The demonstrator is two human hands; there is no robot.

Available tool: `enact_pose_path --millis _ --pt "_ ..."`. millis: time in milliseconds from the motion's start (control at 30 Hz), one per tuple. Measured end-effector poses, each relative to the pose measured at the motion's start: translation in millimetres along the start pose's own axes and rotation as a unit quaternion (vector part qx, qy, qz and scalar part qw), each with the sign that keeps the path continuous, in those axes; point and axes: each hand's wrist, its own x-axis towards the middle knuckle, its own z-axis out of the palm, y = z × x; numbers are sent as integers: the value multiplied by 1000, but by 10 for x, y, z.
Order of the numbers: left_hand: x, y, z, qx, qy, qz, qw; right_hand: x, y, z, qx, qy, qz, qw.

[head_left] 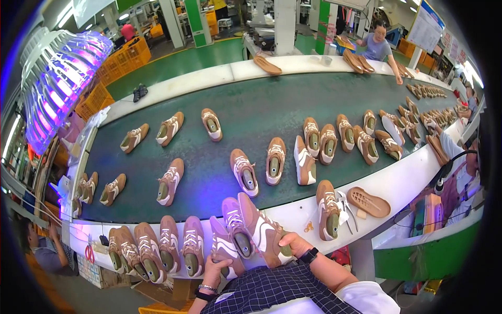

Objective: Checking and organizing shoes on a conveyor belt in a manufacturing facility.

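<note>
My left hand [212, 273] is closed round the heel of a brown sneaker with white stripes [222, 242] at the near edge of the white ledge. My right hand [297, 245] grips the heel of a matching sneaker [260, 226], tilted with its side stripes showing. Between these two sits another brown sneaker [239, 233], toe pointing away and its olive lining visible. To the left, several similar sneakers [193, 243] stand in a row along the ledge. Right of my hands, a single sneaker [328, 206] stands beside pincers [348, 209] and a loose tan sole [369, 202].
Beyond the ledge [397, 186] runs a wide green conveyor belt [209, 180] with many scattered sneakers. A lamp with purple light [65, 86] hangs at the upper left. A co-worker [377, 46] reaches over the far side. Red scissors [89, 254] lie at the ledge's left end.
</note>
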Motion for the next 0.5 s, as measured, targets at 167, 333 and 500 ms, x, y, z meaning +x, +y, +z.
enact_pose_path --millis 167,333,500 --pt "-68 -12 15 -73 14 49 996 70 -37 -52 -14 1 22 1000" --pt "95 -140 -289 -193 -66 47 978 241 -66 -35 2 -74 37 997" --pt "0 207 -296 -302 -142 42 942 131 -341 280 2 -87 66 994"
